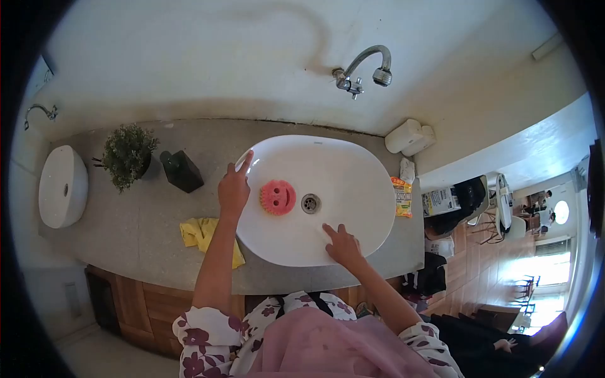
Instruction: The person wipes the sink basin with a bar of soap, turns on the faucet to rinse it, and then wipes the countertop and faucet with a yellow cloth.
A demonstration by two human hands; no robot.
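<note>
A white oval washbasin (353,167) sits on the grey counter in front of me. My left hand (234,189) rests at its left rim, fingers stretched along the edge and nothing held. Over the front part of the bowl is my right hand (344,244), fingers apart and pointing toward the metal drain (311,203). A round pink smiley-face sponge (277,197) with a yellowish side lies in the bowl, between my left hand and the drain. Below my left hand, partly behind my forearm, a yellow cloth (201,233) lies crumpled on the counter.
A chrome tap (368,60) juts from the wall above the basin. Left stand a dark bottle-like container (181,171), a potted plant (127,156) and a second basin (64,188). Right of the basin lie a yellow-orange packet (401,197) and white rolls (404,135). A dark-clothed person (479,343) is at lower right.
</note>
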